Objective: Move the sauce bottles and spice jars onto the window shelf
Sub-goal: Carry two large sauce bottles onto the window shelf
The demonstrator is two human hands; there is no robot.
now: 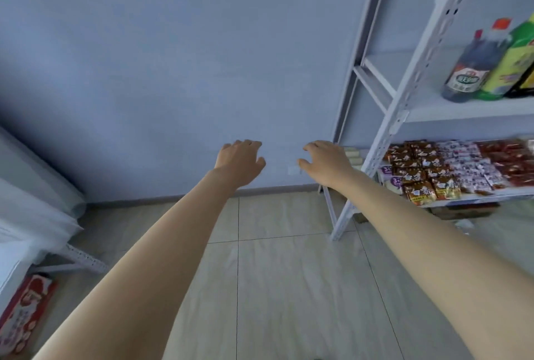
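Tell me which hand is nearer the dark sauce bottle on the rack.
Right. The right hand hangs empty beside the rack's post, below and left of the dark sauce bottle. The left hand is farther left, before the wall.

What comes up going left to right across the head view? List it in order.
Red box on the floor → left hand → right hand → white rack post → snack packets → dark sauce bottle → green bottle.

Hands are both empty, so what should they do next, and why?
Probably swing the right hand rightward toward the dark sauce bottle on the white rack. Both it and the left hand hold nothing, fingers loosely spread in mid-air, and that bottle stands nearest on the rack's upper shelf beside a green bottle.
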